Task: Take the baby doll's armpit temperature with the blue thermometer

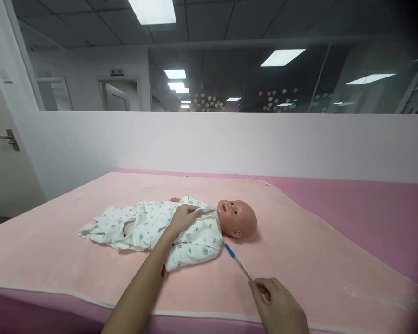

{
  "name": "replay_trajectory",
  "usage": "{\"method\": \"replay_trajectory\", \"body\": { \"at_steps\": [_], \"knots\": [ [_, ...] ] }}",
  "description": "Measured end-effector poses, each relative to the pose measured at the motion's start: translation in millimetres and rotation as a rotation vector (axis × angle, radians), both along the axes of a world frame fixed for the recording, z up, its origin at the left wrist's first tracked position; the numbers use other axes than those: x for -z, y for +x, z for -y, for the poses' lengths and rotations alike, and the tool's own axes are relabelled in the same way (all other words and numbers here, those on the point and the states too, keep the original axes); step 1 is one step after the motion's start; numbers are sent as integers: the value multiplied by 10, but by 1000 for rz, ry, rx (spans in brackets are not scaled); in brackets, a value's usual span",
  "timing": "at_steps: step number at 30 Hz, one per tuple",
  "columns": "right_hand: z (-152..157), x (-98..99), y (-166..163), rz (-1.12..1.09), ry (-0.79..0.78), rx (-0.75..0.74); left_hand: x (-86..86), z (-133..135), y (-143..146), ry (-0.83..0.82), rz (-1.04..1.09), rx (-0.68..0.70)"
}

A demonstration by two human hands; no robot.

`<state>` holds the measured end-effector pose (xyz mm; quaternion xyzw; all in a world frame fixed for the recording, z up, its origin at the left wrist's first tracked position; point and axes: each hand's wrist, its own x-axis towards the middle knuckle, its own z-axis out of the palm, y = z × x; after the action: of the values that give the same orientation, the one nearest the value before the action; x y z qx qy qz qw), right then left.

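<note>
A baby doll lies on its back, head to the right, dressed in a white patterned outfit. My left hand rests over the chest, its fingers pinching the garment's front edge near the collar and lifting it slightly. Between the closed fingers of my right hand is a slim thermometer with a blue end. That blue end points up and left, close to the doll's near shoulder and above the mat. The doll's near hand is mostly hidden behind my left forearm.
A peach mat with a pale border covers the pink padded surface. Behind it rises a low white wall topped by a glass window. A door with a lever handle stands at the far left.
</note>
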<state>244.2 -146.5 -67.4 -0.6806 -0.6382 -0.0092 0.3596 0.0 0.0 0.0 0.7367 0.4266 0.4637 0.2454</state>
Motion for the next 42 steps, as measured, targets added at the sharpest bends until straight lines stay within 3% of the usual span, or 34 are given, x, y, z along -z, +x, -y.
{"method": "replay_trajectory", "body": {
  "at_steps": [3,7,10,14,18,21,26,31,37,42],
  "knots": [
    [40,-262,25,-93,-33,68,-3,-24,-5,-51,206,-69],
    [39,-712,-76,-92,121,25,-37,-1,-16,-144,381,21],
    [-150,-987,-303,83,255,-120,-60,46,-18,-181,449,99],
    [-648,-1184,-655,382,173,-143,-65,75,-25,-198,497,188],
    [-1155,-1269,-929,461,-99,-84,-49,48,-21,-215,523,205],
    [-1439,-1283,-1094,411,-189,-128,-31,21,-10,-213,538,209],
    [-1734,-1183,-1268,314,-220,-207,14,-24,-4,-184,535,180],
    [-1926,-1132,-1221,143,-196,-327,8,-22,-2,-113,453,144],
    [-2214,-1275,-1147,-22,-156,-426,-32,66,-4,-54,90,48],
    [-2413,-1281,-1374,-76,-184,-449,-47,103,6,34,-82,15]
  ]
}}
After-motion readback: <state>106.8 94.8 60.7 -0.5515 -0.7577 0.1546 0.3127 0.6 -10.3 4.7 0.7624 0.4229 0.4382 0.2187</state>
